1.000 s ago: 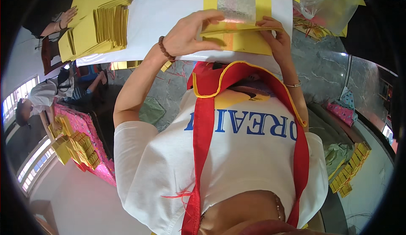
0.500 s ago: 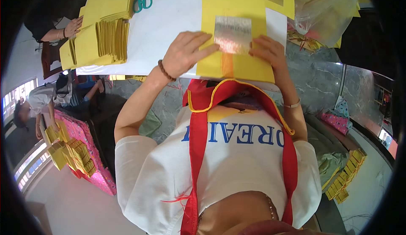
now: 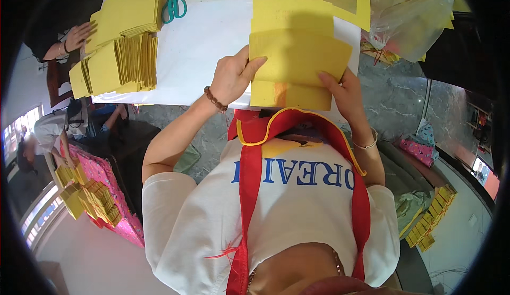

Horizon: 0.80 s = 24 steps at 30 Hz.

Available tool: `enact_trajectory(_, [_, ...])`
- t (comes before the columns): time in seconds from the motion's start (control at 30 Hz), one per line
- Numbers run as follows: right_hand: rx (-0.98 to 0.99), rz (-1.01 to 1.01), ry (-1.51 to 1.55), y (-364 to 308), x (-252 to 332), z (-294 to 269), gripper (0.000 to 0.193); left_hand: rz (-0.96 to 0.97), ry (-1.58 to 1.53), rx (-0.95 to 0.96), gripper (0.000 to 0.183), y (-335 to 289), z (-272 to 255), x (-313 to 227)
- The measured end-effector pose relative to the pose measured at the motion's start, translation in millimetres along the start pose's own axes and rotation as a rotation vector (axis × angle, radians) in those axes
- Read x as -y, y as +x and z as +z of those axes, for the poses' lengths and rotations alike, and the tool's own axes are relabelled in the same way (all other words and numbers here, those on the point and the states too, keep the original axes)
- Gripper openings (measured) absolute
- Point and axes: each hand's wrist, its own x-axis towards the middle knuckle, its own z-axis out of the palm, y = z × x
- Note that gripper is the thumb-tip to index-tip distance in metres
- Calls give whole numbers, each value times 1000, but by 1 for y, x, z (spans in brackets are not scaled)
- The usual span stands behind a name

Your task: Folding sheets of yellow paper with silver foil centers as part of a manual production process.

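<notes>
My left hand [image 3: 231,80] and my right hand [image 3: 348,96] grip the opposite side edges of a yellow paper piece [image 3: 297,56], thumbs on top. It is held slightly tilted over a larger yellow sheet [image 3: 273,16] lying on the white table [image 3: 204,50]. Below the held piece, the lower part of that sheet shows a faint orange strip [image 3: 280,94]. Whether the two are one folded paper or separate, I cannot tell. No silver patch shows on the sheet.
Yellow paper stacks [image 3: 130,61] and green-handled scissors [image 3: 174,9] lie at left. Another person's hand [image 3: 79,35] touches the stacks. At far right are a yellow sheet with a window [image 3: 362,13] and a clear plastic bag [image 3: 409,24]. Another person sits at left beside yellow bundles [image 3: 98,196].
My hands lay on the sheet beside a silver patch. Now they hold a yellow piece by its sides, and the patch is out of sight. The other person's hand has shifted slightly left.
</notes>
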Motion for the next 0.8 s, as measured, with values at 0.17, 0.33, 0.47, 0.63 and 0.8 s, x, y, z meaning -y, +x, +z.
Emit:
enact_trajectory(0.17, [-274, -62, 334, 6, 11, 14, 44, -289, -274, 138, 29, 19, -2, 9])
enact_trajectory(0.33, [-149, 28, 56, 9, 3, 3, 41, -357, -402, 205, 27, 29, -4, 7])
enact_trajectory(0.47, [-204, 0, 154, 10, -3, 10, 39, -419, -442, 197, 26, 29, -2, 8])
enact_trajectory(0.63, [-239, 19, 236, 14, -6, 14, 41, -454, -438, 181, 26, 33, -3, 6])
enact_trajectory(0.8, [-233, 33, 154, 19, -8, 14, 40, -465, -465, 135, 24, 32, -2, 2])
